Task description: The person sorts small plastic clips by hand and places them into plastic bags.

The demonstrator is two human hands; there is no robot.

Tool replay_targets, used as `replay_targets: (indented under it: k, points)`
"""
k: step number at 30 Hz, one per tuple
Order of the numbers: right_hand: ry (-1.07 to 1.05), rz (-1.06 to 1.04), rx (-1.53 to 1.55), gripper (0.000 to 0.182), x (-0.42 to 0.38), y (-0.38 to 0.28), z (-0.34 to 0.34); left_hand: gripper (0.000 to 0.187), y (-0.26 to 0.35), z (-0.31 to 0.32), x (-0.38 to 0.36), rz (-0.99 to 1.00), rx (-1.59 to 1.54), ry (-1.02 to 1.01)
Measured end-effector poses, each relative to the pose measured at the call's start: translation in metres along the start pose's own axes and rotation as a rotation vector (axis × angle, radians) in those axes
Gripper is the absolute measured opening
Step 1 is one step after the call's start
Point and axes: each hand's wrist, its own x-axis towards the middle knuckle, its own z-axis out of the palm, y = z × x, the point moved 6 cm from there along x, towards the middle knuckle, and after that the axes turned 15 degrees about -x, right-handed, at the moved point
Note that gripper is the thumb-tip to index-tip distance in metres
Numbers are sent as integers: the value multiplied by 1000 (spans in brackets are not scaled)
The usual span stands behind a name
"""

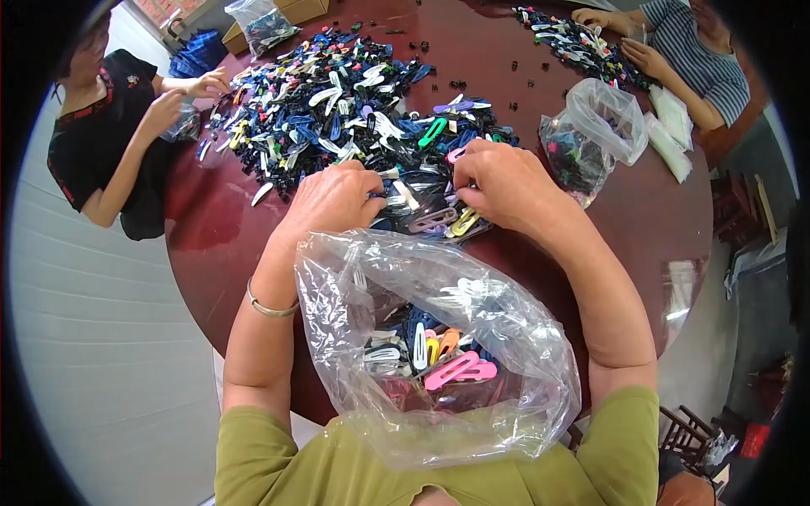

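Note:
A big heap of mixed hair clips (337,110) covers the far middle of the round table. At its near edge, my left hand (336,198) has its fingers curled and pressed among the clips; what they grip is hidden. Opposite it, my right hand (504,181) is closed too, thumb and fingers together beside a pink hair clip (456,155). A mauve clip (432,220) and a yellow clip (463,223) lie between my hands. Below them, a clear plastic bag (540,379) gapes toward me, holding pink, orange, white and dark snap clips (451,371).
One person (110,126) works at the heap's left side. Another person (683,59) handles a smaller pile (582,46) at the far right. A part-filled bag (582,152) and flat plastic packets (671,135) lie right. Small black clips (515,66) dot the dark red table (641,228).

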Motion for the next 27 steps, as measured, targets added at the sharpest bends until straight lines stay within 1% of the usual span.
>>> replay_targets:
  k: [2,5,8,11,14,15,18,21,27]
  points:
    - [58,-33,118,9,1,6,-6,18,0,0,0,-3,-4,-4]
    - [39,121,574,9,-2,13,-31,19,0,-1,1,-9,-16,-4]
    - [33,168,892,9,-11,2,-66,19,1,-1,0,-10,-18,-3]
    - [95,146,811,11,-16,-5,-78,20,1,0,0,-16,-11,-7]
    - [95,2,368,12,-12,4,-56,20,1,0,0,-9,-1,-2]
    - [-8,21,171,14,-10,6,-45,20,2,0,-1,-5,1,3]
    - [-231,99,-44,16,-9,11,-22,20,2,0,0,-17,0,-3]
    - [-269,104,-61,18,-5,14,-9,21,4,-1,-1,-31,1,-8]
    - [-275,106,-68,17,-4,16,-6,22,2,1,-1,-27,17,-9]
